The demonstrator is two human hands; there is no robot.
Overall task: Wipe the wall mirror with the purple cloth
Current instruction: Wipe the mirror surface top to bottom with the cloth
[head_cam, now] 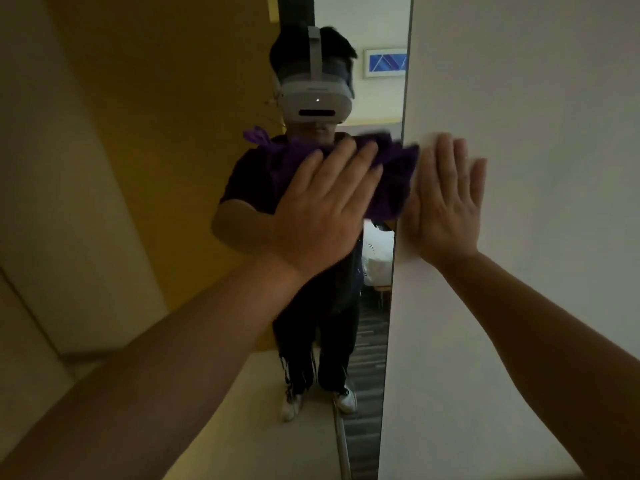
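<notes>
The tall wall mirror [375, 98] is straight ahead, and its right edge runs down beside a white wall. My left hand [325, 206] lies flat with fingers spread and presses the bunched purple cloth [394, 178] against the glass at chest height. The cloth's right end is blurred and reaches the mirror's right edge. My right hand [446, 202] rests palm-flat on the white wall just right of that edge, fingers apart, holding nothing. The glass reflects a person in dark clothes wearing a white headset.
The white wall [536, 133] fills the right side. To the left are yellow and cream panels [138, 133]. In the mirror I see a framed blue picture [385, 62], a bed with white sheets and a striped carpet.
</notes>
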